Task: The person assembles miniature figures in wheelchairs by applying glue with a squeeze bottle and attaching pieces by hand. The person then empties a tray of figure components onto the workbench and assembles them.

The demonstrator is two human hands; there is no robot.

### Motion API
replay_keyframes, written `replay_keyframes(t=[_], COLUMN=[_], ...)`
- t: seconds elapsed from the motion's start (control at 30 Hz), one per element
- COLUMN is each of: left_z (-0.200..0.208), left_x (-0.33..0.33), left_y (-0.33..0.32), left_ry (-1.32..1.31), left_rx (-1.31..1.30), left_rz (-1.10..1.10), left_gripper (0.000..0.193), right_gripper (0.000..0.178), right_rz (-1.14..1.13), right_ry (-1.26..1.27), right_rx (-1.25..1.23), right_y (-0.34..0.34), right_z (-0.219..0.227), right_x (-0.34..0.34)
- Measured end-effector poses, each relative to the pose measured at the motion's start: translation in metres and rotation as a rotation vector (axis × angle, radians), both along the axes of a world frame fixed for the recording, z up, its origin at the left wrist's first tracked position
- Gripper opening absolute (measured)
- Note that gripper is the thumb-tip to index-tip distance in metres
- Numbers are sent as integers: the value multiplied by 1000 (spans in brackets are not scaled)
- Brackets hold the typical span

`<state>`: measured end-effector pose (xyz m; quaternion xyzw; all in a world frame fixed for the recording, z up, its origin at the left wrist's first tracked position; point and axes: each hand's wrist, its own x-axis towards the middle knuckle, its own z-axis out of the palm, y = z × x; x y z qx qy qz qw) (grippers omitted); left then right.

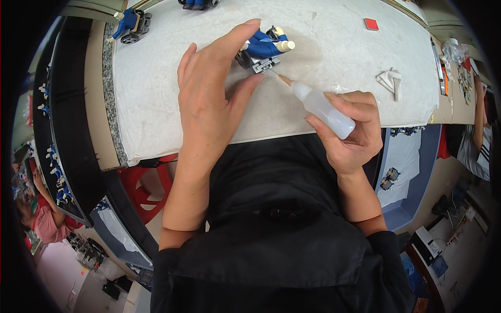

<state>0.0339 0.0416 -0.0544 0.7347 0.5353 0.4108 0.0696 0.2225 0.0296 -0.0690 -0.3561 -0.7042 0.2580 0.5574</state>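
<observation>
A small blue figurine [263,46] with cream parts, joined to a grey wheeled piece, is held by my left hand [211,86]. The thumb is at the near side of the piece and the fingers arch over it; part of the wheels is hidden behind them. My right hand [357,125] grips a translucent white squeeze bottle [327,110] with a thin needle nozzle. The bottle is tilted, and its needle tip points up and left, at or very near the grey part [266,64] of the figurine. Whether the tip touches it I cannot tell.
White paper [156,115] covers the bench. Another blue wheeled figurine [129,25] stands at the far left. A red square [371,24] and a crumpled white cloth [390,82] lie to the right. Black tray [73,115] at left and blue-grey bin [412,172] at right hold more figurines.
</observation>
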Motion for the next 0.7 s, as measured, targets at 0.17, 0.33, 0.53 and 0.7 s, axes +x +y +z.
replay_keyframes(t=[0.17,0.33,0.53,0.7], left_z=[-1,-1,-6,-1], left_x=[-1,-1,-1,-1], left_y=[0,-1,1,0], left_ry=[-19,-20,-23,-25], left_rx=[-11,-14,-21,-4], left_rz=[-2,-5,-10,-9], left_gripper=[60,60,60,60], right_gripper=[39,40,40,40], right_rz=[-10,-21,-30,-33], right_ry=[-21,-7,3,-18], right_rx=[9,12,7,25], right_y=[0,-1,1,2], right_z=[0,1,-4,1], right_x=[1,0,-1,-1])
